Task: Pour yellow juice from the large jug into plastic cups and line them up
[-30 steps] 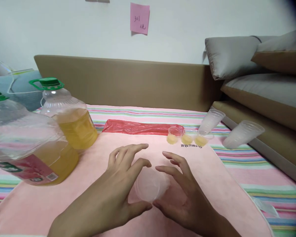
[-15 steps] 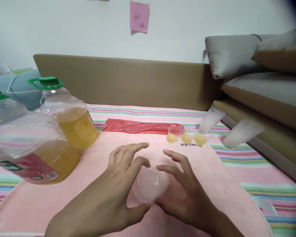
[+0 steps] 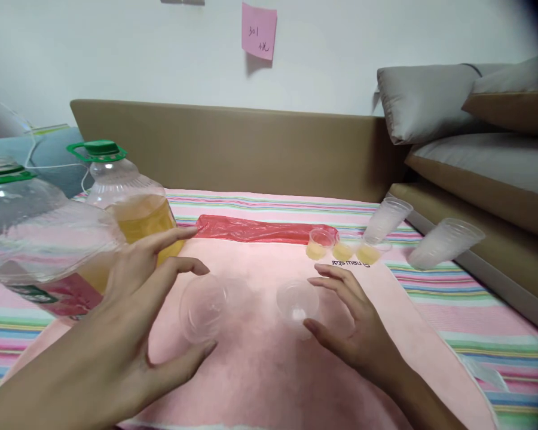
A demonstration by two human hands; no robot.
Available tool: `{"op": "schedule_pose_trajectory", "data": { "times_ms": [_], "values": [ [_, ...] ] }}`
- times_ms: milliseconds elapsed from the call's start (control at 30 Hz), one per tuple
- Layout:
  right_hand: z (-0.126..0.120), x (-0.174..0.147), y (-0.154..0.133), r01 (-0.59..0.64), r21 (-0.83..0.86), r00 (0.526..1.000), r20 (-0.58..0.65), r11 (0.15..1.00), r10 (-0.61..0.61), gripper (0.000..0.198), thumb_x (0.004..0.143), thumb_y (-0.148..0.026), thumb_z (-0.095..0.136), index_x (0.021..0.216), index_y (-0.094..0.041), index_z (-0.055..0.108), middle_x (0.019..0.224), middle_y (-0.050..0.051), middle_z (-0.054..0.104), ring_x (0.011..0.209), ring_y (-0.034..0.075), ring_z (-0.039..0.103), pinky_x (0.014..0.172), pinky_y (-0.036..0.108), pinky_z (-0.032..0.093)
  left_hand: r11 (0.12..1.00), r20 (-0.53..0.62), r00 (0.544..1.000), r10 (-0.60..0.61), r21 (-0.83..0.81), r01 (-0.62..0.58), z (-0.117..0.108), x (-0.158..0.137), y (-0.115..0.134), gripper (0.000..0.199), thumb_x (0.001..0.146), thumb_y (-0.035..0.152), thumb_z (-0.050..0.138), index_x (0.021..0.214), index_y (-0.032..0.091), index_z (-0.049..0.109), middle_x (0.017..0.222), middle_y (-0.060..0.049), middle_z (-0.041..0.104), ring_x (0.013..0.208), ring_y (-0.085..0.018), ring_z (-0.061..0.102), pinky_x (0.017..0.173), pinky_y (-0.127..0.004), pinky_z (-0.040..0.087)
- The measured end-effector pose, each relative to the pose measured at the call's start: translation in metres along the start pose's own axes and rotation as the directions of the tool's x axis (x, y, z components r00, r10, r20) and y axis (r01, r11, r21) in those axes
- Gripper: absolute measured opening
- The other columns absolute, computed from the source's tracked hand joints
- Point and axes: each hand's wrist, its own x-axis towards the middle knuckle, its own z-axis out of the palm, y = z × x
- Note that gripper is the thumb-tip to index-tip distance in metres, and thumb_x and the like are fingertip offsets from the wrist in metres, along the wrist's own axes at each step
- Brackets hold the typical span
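Note:
Two clear plastic cups are on the pink cloth (image 3: 255, 370) in front of me. Beside the left plastic cup (image 3: 202, 310), my left hand (image 3: 147, 316) is open, its thumb and fingers spread around the near side. This cup is tilted, its mouth facing me. My right hand (image 3: 349, 322) is also open at the right plastic cup (image 3: 297, 306); its fingertips and thumb overlap that cup's right side, and contact is hard to make out. Farther back, three small cups (image 3: 316, 248) hold yellow liquid.
On the left stand two big bottles of yellow liquid, a near bottle (image 3: 49, 227) and a far bottle (image 3: 138, 218). A red plastic bag (image 3: 264, 230) lies at the back. Two stacks of cups, one stack (image 3: 388, 220) behind the other stack (image 3: 446, 243), lie right, near cushions (image 3: 430, 104).
The cups, close together between my hands before, now stand apart. My left hand has moved left and spread wider, and one cup is farther left. The view has shifted slightly.

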Motion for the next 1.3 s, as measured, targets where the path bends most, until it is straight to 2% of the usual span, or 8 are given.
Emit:
{"op": "schedule_pose_trajectory", "data": {
  "times_ms": [233, 400, 567, 667, 900, 1033, 1167, 1300],
  "values": [
    [-0.007, 0.000, 0.010, -0.008, -0.027, 1.000, 0.025, 1.000, 0.008, 0.035, 0.110, -0.056, 0.063, 0.131, -0.028, 0.059, 0.144, 0.006, 0.045, 0.133, 0.029, 0.044, 0.110, 0.045, 0.039, 0.997, 0.302, 0.950, 0.075, -0.023, -0.071, 0.041, 0.009, 0.005, 0.048, 0.080, 0.045, 0.074, 0.120, 0.029, 0.053, 0.159, -0.009, 0.035, 0.152, -0.040, 0.027, 0.116, -0.067, 0.040],
    [-0.009, -0.003, 0.010, -0.017, -0.004, 0.998, 0.065, 1.000, 0.017, 0.037, 0.110, -0.052, 0.061, 0.135, -0.026, 0.057, 0.147, 0.008, 0.041, 0.136, 0.030, 0.041, 0.113, 0.045, 0.035, 0.995, 0.408, 0.910, 0.072, -0.096, -0.035, 0.059, 0.011, 0.019, 0.052, 0.071, 0.037, 0.080, 0.117, 0.027, 0.055, 0.162, -0.008, 0.036, 0.156, -0.038, 0.020, 0.120, -0.064, 0.038],
    [-0.011, -0.003, 0.009, -0.014, 0.003, 0.995, 0.100, 1.000, 0.014, 0.043, 0.111, -0.058, 0.060, 0.138, -0.025, 0.054, 0.148, 0.010, 0.039, 0.138, 0.031, 0.037, 0.114, 0.049, 0.033, 0.991, 0.395, 0.913, 0.105, -0.121, -0.062, 0.064, 0.013, 0.022, 0.051, 0.076, 0.041, 0.079, 0.119, 0.026, 0.056, 0.159, -0.010, 0.041, 0.156, -0.040, 0.022, 0.120, -0.067, 0.036],
    [-0.010, -0.004, 0.011, -0.001, 0.000, 0.996, 0.091, 1.000, 0.001, 0.061, 0.103, -0.069, 0.070, 0.141, -0.024, 0.050, 0.148, 0.011, 0.039, 0.137, 0.033, 0.037, 0.114, 0.050, 0.034, 0.989, 0.406, 0.906, 0.118, -0.126, -0.072, 0.065, 0.016, 0.022, 0.052, 0.080, 0.048, 0.077, 0.122, 0.026, 0.056, 0.158, -0.011, 0.041, 0.156, -0.040, 0.021, 0.120, -0.069, 0.036],
    [-0.005, -0.012, 0.016, -0.225, 0.040, 0.962, 0.165, 0.974, 0.215, 0.089, 0.088, -0.073, 0.082, 0.150, -0.029, 0.037, 0.147, 0.009, 0.042, 0.133, 0.033, 0.042, 0.108, 0.055, 0.042, 0.987, 0.419, 0.899, 0.129, -0.139, -0.077, 0.065, 0.021, 0.028, 0.058, 0.084, 0.057, 0.075, 0.130, 0.029, 0.054, 0.159, -0.010, 0.038, 0.156, -0.037, 0.020, 0.122, -0.066, 0.035],
    [-0.006, -0.014, 0.017, -0.253, 0.002, 0.947, 0.207, 0.967, 0.248, 0.090, 0.087, -0.067, 0.084, 0.152, -0.029, 0.034, 0.150, 0.009, 0.039, 0.134, 0.033, 0.041, 0.108, 0.054, 0.043, 0.985, 0.409, 0.903, 0.133, -0.156, -0.075, 0.060, 0.023, 0.028, 0.060, 0.086, 0.061, 0.072, 0.134, 0.031, 0.051, 0.159, -0.009, 0.037, 0.155, -0.037, 0.022, 0.120, -0.065, 0.037],
    [-0.008, -0.013, 0.016, -0.236, -0.009, 0.950, 0.210, 0.972, 0.233, 0.084, 0.090, -0.062, 0.080, 0.152, -0.028, 0.035, 0.149, 0.009, 0.041, 0.133, 0.033, 0.043, 0.106, 0.053, 0.045, 0.984, 0.335, 0.933, 0.129, -0.162, -0.078, 0.053, 0.027, 0.023, 0.045, 0.096, 0.059, 0.062, 0.131, 0.033, 0.053, 0.157, -0.006, 0.038, 0.149, -0.032, 0.032, 0.117, -0.059, 0.041],
    [-0.008, -0.013, 0.016, -0.212, -0.008, 0.957, 0.202, 0.977, 0.210, 0.079, 0.093, -0.058, 0.077, 0.152, -0.027, 0.035, 0.149, 0.011, 0.040, 0.134, 0.034, 0.042, 0.107, 0.053, 0.045, 0.977, 0.156, 0.977, 0.144, -0.179, -0.115, 0.050, 0.032, 0.015, 0.015, 0.105, 0.039, 0.051, 0.105, 0.026, 0.059, 0.142, -0.006, 0.049, 0.138, -0.026, 0.044, 0.112, -0.049, 0.043]
  ]
}}
